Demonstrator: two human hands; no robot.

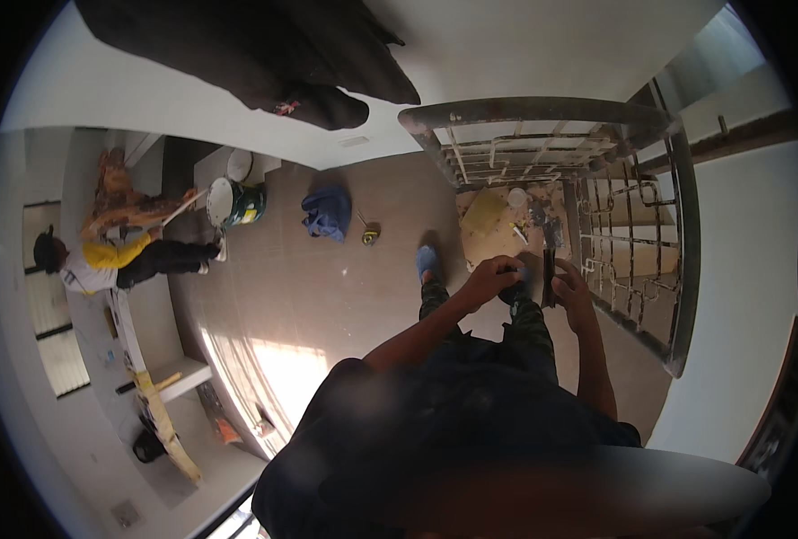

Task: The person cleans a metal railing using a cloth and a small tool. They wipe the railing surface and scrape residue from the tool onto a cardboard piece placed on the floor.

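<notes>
My left hand (490, 282) is in front of my body, its fingertips pinched together. Whether anything small is between them I cannot make out. Close by on its right, my right hand (573, 295) is closed on a dark, long, narrow thing (549, 274) held upright in the picture. Its exact kind does not show. Beneath and beyond the hands lies a stained board (476, 250) on the floor. On it are a yellowish flat piece (483, 213), a whitish round container (517, 198) and a small white item (519, 234).
Rusty, paint-worn metal grilles (637, 242) stand at my right. A blue bag (327, 214) and a tape measure (370, 234) lie on the brown floor (363, 296). Farther left, a person (129, 260) in yellow and white stands near a paint bucket (235, 203). Dark cloth (273, 54) hangs ahead.
</notes>
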